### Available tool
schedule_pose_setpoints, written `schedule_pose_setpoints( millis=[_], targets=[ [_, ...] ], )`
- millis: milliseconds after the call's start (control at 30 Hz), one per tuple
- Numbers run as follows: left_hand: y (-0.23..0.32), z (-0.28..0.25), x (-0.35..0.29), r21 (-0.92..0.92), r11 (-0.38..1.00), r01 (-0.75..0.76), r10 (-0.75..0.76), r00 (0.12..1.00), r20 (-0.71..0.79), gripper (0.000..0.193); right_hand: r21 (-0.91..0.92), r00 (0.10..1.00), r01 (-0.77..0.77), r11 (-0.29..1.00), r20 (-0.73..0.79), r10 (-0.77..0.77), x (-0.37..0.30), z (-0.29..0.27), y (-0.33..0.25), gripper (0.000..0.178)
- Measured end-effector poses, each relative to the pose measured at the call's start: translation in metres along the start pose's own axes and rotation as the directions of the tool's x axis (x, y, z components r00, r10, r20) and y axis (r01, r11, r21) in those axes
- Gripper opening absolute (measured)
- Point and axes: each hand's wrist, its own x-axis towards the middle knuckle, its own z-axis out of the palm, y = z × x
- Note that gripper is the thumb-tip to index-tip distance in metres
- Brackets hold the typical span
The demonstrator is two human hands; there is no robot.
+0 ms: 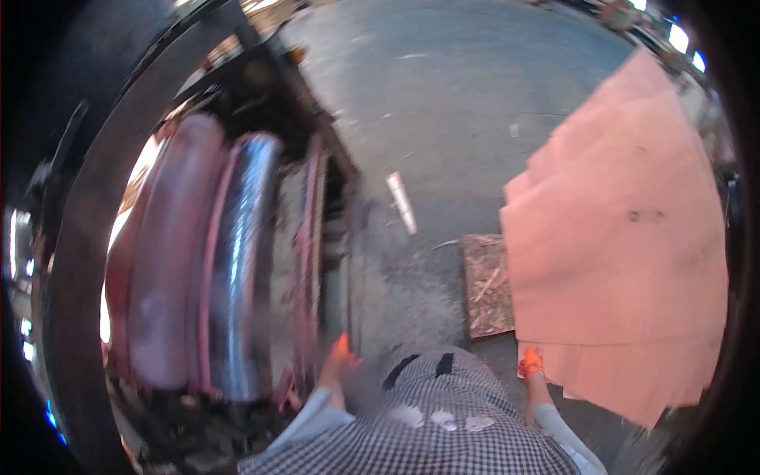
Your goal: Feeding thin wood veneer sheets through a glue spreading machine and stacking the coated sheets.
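Observation:
My right hand [533, 364], with orange covering on its fingers, is at the near left corner of a stack of large, thin pinkish sheets [609, 237] that look like wood veneer. Its fingers appear closed over the edge of a sheet there. To the left, my left hand [339, 366] is held beside the near end of a roller machine [313, 237]. Orange shows on its fingers too, but motion smears them, and nothing can be made out in them. The machine carries a shiny wet-looking metal roller [247, 261] and a wider pink-coated roller [178, 253].
A dark frame bar [87, 214] arches along the machine's left side. On the grey concrete floor [443, 87] lies a pale strip [401, 203]. A board littered with scraps [486, 285] sits low beside the sheets, whose edges are uneven and fanned out.

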Motion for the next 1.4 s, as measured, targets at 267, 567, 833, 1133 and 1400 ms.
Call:
schedule_pose_setpoints(
  millis=[267,567,833,1133,1400],
  targets=[
    [0.044,0.011,-0.053,0.164,0.962,-0.218,0.212,0.976,0.049,0.055,-0.207,0.980,-0.192,0.959,0.012,0.199,-0.029,0.023,0.005,0.038],
    [-0.017,-0.030,-0.018,0.374,0.872,-0.315,0.283,0.949,0.141,0.033,-0.429,0.978,0.133,0.893,0.202,-0.049,-0.080,0.127,-0.057,0.050],
    [-0.020,-0.009,-0.072,0.150,0.986,-0.079,0.084,0.996,-0.027,0.048,-0.492,0.902,0.114,0.863,0.415,0.117,-0.002,0.149,-0.060,0.042],
    [-0.043,-0.055,-0.010,0.065,0.997,-0.029,0.031,0.999,-0.021,0.055,-0.559,0.953,0.104,0.823,0.293,0.079,-0.084,0.172,-0.086,0.031],
    [-0.040,-0.035,0.034,0.192,0.981,0.038,-0.053,0.996,0.069,0.056,-0.827,0.980,0.183,0.531,0.193,-0.038,-0.160,0.134,-0.074,0.041]
  ],
)
